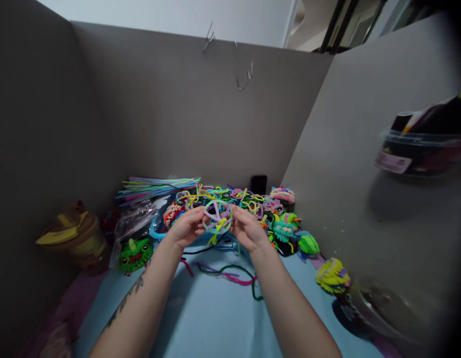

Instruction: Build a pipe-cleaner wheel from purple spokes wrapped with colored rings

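1. Boxed in on three sides: left partition, back partition, right partition.
2. Between the forearms, bare stretch of blue tabletop, running down to the lower frame edge; tighter at the far side, along the tangled heap.
3. Held in front of that heap, between both hands: one ring of pipe cleaners, pale green around, purple across, yellow toward the bottom.
4. Clamped on the ring's left rim, left hand; on its right rim, right hand. Exact fingertip contact too small to tell.
5. Beneath and nearer, lying loose: one dark green stem, one pink stem.
6. At far left, one bundle of straight stems; against the back, one phone-like black object.
7. Toward the left edge, one brown pot, one green fuzzy piece.
8. Down the right side, one teal piece, one green-and-blue piece, one yellow piece. Strands in the heap too tangled to count.
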`<state>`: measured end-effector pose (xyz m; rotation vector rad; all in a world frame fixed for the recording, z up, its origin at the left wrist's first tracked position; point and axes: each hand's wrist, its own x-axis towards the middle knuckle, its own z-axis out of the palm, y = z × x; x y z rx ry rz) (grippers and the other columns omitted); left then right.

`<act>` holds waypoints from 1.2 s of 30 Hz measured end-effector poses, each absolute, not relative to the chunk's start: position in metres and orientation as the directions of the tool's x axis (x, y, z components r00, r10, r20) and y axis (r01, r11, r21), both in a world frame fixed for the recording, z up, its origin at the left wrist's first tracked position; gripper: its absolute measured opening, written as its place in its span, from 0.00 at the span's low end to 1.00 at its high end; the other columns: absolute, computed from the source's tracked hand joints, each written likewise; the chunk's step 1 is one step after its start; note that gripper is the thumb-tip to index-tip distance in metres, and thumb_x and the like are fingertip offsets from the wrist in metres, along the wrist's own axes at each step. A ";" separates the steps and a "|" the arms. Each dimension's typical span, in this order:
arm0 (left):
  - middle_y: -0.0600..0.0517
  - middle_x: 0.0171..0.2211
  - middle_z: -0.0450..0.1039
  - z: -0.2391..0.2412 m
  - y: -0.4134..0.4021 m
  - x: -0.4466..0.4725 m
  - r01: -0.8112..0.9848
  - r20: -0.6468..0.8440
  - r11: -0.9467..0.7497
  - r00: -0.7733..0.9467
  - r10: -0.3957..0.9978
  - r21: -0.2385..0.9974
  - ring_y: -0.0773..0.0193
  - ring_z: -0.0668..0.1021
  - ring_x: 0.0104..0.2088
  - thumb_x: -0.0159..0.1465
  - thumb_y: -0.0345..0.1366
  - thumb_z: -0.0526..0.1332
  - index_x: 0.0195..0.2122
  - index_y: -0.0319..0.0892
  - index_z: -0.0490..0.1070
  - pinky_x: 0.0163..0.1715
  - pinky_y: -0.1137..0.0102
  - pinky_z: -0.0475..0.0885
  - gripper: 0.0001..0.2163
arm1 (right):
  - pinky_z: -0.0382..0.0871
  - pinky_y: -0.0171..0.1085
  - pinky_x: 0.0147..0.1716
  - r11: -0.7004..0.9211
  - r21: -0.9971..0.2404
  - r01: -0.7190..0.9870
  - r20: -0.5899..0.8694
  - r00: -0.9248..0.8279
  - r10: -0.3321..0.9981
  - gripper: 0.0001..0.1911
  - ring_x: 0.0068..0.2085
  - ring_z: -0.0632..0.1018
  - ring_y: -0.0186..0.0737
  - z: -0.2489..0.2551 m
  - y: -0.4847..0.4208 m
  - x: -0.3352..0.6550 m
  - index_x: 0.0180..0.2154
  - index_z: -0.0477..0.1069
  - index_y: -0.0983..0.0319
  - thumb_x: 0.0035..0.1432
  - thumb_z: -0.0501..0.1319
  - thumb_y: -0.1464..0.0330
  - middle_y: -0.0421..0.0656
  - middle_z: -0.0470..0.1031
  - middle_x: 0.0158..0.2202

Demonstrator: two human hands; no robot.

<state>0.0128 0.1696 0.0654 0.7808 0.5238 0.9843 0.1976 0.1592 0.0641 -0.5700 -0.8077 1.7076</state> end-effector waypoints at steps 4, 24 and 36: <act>0.59 0.19 0.61 0.064 0.172 0.015 -0.510 -0.072 0.307 0.428 0.901 0.804 0.81 0.55 0.14 0.53 0.32 0.67 0.25 0.37 0.65 0.10 0.84 0.48 0.09 | 0.70 0.29 0.23 -0.216 -0.738 -0.640 -0.019 -0.301 0.953 0.06 0.24 0.75 0.31 0.061 0.161 0.198 0.32 0.74 0.62 0.48 0.65 0.71 0.38 0.76 0.24; 0.49 0.36 0.76 0.065 0.158 0.047 -0.025 0.289 -0.289 -0.008 0.957 0.957 0.58 0.75 0.38 0.52 0.42 0.65 0.28 0.42 0.75 0.41 0.63 0.69 0.09 | 0.70 0.37 0.38 0.202 -0.857 -0.473 0.099 0.234 0.967 0.12 0.40 0.75 0.37 0.051 0.166 0.186 0.37 0.70 0.56 0.48 0.65 0.67 0.38 0.74 0.37; 0.48 0.37 0.74 0.059 0.153 0.059 -0.085 0.369 -0.367 0.007 0.929 0.926 0.57 0.73 0.46 0.54 0.38 0.64 0.26 0.41 0.72 0.48 0.64 0.65 0.06 | 0.55 0.44 0.56 0.439 -0.883 0.166 0.464 0.174 0.868 0.07 0.56 0.65 0.46 0.058 0.149 0.180 0.28 0.71 0.60 0.53 0.61 0.64 0.48 0.64 0.53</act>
